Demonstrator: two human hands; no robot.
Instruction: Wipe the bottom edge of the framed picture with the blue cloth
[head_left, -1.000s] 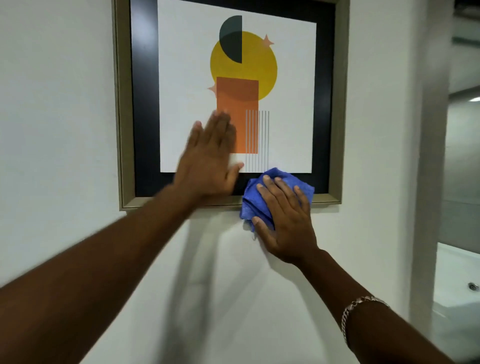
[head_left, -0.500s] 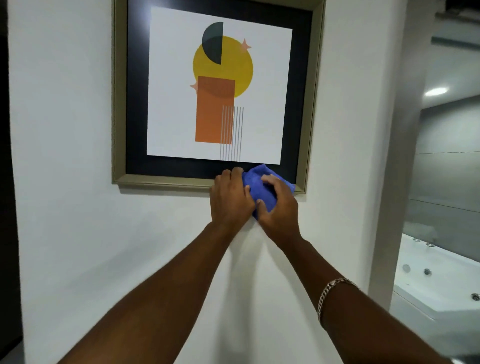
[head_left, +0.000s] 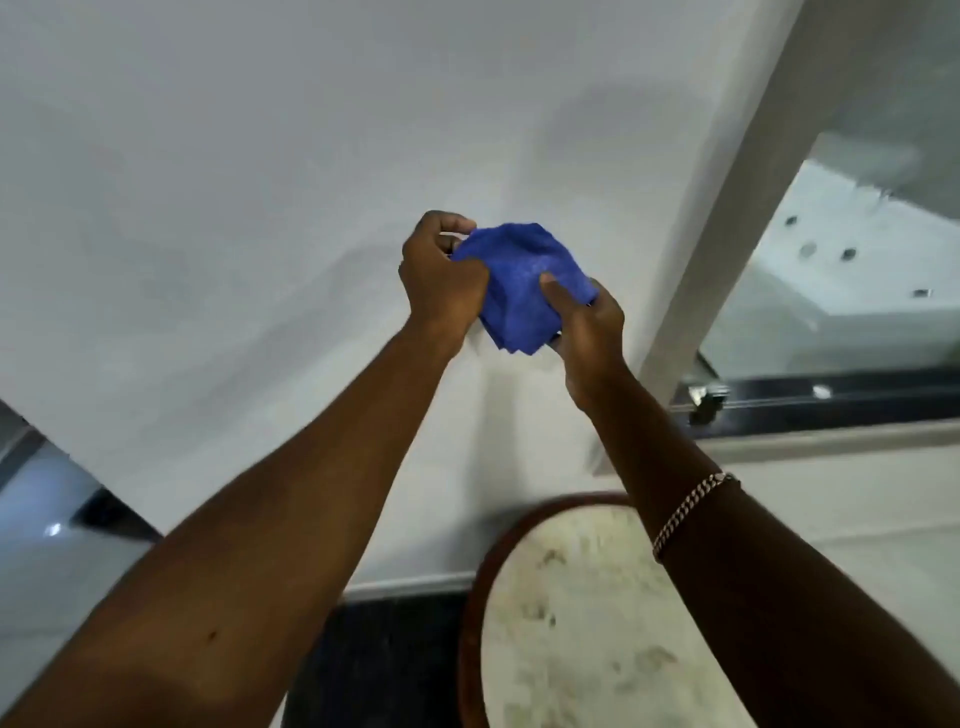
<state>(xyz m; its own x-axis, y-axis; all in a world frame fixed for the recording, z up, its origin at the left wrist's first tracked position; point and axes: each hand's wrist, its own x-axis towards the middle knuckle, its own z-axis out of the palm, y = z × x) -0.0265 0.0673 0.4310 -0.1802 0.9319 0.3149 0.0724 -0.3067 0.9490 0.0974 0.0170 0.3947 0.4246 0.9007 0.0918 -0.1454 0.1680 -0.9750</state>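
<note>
The blue cloth (head_left: 522, 288) is bunched up in front of the white wall, held between both hands at mid-frame. My left hand (head_left: 441, 275) grips its left side with curled fingers. My right hand (head_left: 584, 322) holds its right and lower part, thumb pressed on top. The framed picture is out of view above the frame.
A round table (head_left: 571, 623) with a pale marbled top and dark wooden rim stands below my right arm. A grey pillar (head_left: 727, 197) rises at the right, with a glass panel and a white bathtub (head_left: 857, 270) behind it. Dark floor lies at the wall's base.
The view has dropped from the picture to the wall below it. Both hands came off the frame's bottom edge and now hold the cloth together, away from the wall.
</note>
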